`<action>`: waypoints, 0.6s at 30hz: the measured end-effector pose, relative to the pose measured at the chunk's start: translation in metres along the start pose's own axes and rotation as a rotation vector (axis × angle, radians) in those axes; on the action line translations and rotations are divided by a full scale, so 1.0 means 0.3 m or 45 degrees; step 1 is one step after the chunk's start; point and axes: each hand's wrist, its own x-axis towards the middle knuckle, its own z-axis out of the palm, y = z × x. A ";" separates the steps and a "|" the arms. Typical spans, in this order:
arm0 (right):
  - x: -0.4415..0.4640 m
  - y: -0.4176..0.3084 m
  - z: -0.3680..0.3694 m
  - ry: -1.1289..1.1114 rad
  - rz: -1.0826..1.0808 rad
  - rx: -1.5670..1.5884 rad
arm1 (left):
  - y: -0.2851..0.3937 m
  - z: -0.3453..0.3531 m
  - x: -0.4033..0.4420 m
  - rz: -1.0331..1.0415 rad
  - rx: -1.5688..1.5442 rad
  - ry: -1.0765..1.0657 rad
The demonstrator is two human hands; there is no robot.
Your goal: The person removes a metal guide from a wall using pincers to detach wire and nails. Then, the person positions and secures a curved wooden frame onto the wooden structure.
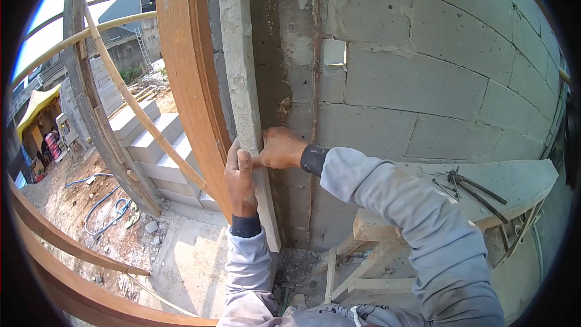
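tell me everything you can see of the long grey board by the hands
The board is long, narrow and straight, its face crusted with rough, cement-like grey; what lies beneath is unclear. It stands near upright, beside the brown timber frame, its top out of view. Left hand and right hand meet at its lower half.

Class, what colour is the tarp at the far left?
The tarp is yellow, seen best in the head view.
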 end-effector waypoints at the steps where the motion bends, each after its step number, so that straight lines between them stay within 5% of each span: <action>1: -0.038 -0.023 0.011 -0.102 0.018 -0.035 | 0.025 -0.018 0.006 0.016 -0.010 -0.034; 4: -0.157 -0.051 0.077 -0.200 -0.008 0.153 | 0.175 -0.030 -0.042 -0.119 0.136 -0.147; 7: -0.206 -0.036 0.128 -0.139 -0.401 0.124 | 0.263 -0.010 -0.087 -0.103 0.230 -0.187; 11: -0.325 0.000 0.272 0.004 -0.506 -0.238 | 0.351 0.021 -0.165 -0.068 0.226 -0.176; 18: -0.559 -0.085 0.172 -0.616 -0.586 -0.194 | 0.373 -0.105 -0.506 -0.146 0.470 0.121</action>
